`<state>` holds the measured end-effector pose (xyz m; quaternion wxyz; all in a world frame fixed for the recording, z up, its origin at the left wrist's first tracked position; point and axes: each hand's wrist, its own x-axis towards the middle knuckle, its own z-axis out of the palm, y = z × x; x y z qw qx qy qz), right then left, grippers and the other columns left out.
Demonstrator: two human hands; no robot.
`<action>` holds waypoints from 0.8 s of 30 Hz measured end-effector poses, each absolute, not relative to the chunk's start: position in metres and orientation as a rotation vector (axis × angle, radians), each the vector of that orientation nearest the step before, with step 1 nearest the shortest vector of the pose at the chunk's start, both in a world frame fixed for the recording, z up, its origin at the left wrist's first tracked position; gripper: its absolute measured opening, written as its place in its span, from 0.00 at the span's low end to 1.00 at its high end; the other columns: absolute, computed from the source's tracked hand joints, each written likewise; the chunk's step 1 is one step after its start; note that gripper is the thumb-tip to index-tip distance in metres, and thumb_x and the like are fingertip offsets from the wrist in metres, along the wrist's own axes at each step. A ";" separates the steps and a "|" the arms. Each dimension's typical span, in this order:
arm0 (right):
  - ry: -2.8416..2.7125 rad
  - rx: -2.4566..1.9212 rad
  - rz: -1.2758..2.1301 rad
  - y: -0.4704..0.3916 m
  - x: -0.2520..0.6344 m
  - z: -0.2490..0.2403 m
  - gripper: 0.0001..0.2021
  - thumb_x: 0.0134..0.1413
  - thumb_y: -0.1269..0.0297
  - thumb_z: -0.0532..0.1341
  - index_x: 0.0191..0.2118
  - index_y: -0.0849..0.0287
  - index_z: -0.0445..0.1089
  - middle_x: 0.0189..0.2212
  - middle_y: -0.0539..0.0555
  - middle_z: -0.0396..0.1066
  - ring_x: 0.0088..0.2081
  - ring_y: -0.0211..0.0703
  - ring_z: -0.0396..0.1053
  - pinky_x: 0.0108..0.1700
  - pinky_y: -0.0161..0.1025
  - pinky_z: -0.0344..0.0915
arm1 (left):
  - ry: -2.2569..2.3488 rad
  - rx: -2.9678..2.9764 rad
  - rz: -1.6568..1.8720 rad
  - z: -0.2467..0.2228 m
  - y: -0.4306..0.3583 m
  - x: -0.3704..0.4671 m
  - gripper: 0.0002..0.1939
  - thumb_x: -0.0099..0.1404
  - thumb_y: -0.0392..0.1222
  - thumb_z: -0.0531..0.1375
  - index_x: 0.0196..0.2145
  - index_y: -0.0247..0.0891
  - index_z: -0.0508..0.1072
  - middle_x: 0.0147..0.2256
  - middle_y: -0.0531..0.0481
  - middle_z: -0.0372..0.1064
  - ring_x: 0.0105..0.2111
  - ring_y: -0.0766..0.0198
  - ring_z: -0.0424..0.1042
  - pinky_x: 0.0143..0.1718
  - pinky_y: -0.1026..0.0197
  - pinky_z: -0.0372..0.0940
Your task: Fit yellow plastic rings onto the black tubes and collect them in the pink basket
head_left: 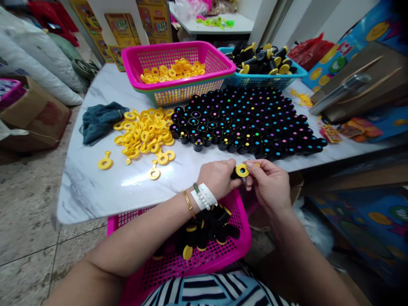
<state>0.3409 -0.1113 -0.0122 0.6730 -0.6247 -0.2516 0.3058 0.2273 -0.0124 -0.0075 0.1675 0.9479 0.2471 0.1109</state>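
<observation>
My left hand (218,177) is closed around a black cylinder, mostly hidden by the fingers, at the table's front edge. Over the cylinder's end sits a yellow ring cap (242,170) with a blue dot in its hole. Thumb and fingers of my right hand (270,180) pinch the right side of this cap. Beyond the hands, many black cylinders (245,123) stand packed upright with coloured dots inside. Left of them lies a loose pile of yellow ring caps (145,131), with a few single ones nearer the front edge.
A pink basket (245,244) below the hands holds capped black cylinders. At the back are a pink basket (127,57) of yellow rings and a blue basket (301,73) of capped cylinders. A dark cloth (101,121) lies left; a paper bag (366,85) stands right.
</observation>
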 end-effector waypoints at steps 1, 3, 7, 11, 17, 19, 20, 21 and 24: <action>-0.554 -1.401 0.695 -0.112 0.341 -0.011 0.07 0.50 0.63 0.67 0.31 0.62 0.75 0.13 0.45 0.66 0.13 0.31 0.60 0.16 0.29 0.58 | 0.700 2.697 0.316 -0.008 -0.012 0.227 0.14 0.61 0.52 0.59 0.35 0.38 0.68 0.31 0.50 0.74 0.31 0.58 0.73 0.23 0.61 0.50; -0.524 -1.395 0.706 -0.112 0.340 -0.009 0.07 0.50 0.63 0.67 0.31 0.62 0.74 0.11 0.45 0.64 0.11 0.31 0.58 0.14 0.28 0.55 | 0.699 2.694 0.313 -0.008 -0.012 0.227 0.15 0.61 0.53 0.59 0.35 0.38 0.68 0.31 0.50 0.74 0.30 0.58 0.73 0.23 0.61 0.50; -0.501 -1.429 0.706 -0.113 0.338 -0.008 0.08 0.49 0.62 0.68 0.31 0.62 0.74 0.10 0.44 0.63 0.10 0.30 0.56 0.12 0.28 0.53 | 0.696 2.682 0.305 -0.009 -0.012 0.227 0.15 0.61 0.53 0.60 0.35 0.38 0.68 0.31 0.50 0.74 0.30 0.58 0.73 0.23 0.62 0.51; -0.547 -1.483 0.639 -0.110 0.336 -0.014 0.08 0.49 0.61 0.67 0.31 0.61 0.75 0.11 0.45 0.64 0.12 0.30 0.57 0.13 0.28 0.54 | 0.699 2.664 0.299 -0.009 -0.013 0.228 0.13 0.61 0.51 0.59 0.36 0.38 0.68 0.31 0.49 0.74 0.31 0.59 0.73 0.25 0.62 0.53; -0.624 -1.549 0.557 -0.109 0.334 -0.016 0.07 0.52 0.61 0.66 0.32 0.60 0.73 0.13 0.44 0.66 0.13 0.31 0.61 0.16 0.28 0.59 | 0.691 2.561 0.312 -0.001 -0.011 0.224 0.14 0.59 0.49 0.60 0.36 0.35 0.70 0.30 0.47 0.73 0.31 0.58 0.72 0.26 0.62 0.57; -0.635 -1.568 0.605 -0.111 0.334 -0.014 0.08 0.53 0.60 0.65 0.32 0.59 0.71 0.14 0.45 0.67 0.14 0.31 0.62 0.16 0.28 0.60 | 0.636 2.374 0.291 0.004 -0.008 0.222 0.15 0.60 0.49 0.59 0.37 0.35 0.71 0.29 0.48 0.73 0.28 0.61 0.72 0.27 0.63 0.59; -0.634 -1.577 0.639 -0.112 0.334 -0.013 0.09 0.53 0.59 0.65 0.33 0.58 0.70 0.15 0.45 0.67 0.14 0.32 0.63 0.16 0.28 0.61 | 0.591 2.230 0.242 0.007 -0.006 0.222 0.15 0.62 0.50 0.57 0.39 0.35 0.72 0.28 0.48 0.73 0.25 0.64 0.71 0.26 0.63 0.60; -0.629 -1.580 0.678 -0.113 0.334 -0.012 0.10 0.53 0.57 0.65 0.33 0.57 0.68 0.15 0.44 0.67 0.13 0.33 0.63 0.15 0.29 0.61 | 0.553 2.073 0.179 0.009 -0.004 0.222 0.16 0.65 0.50 0.55 0.40 0.35 0.72 0.27 0.49 0.73 0.22 0.67 0.69 0.24 0.65 0.60; -0.610 -1.565 0.756 -0.113 0.332 -0.011 0.13 0.54 0.53 0.64 0.33 0.54 0.63 0.13 0.42 0.65 0.12 0.34 0.62 0.14 0.30 0.59 | 0.553 1.760 0.065 0.011 0.000 0.228 0.18 0.69 0.51 0.50 0.37 0.35 0.71 0.21 0.53 0.69 0.15 0.73 0.63 0.18 0.69 0.56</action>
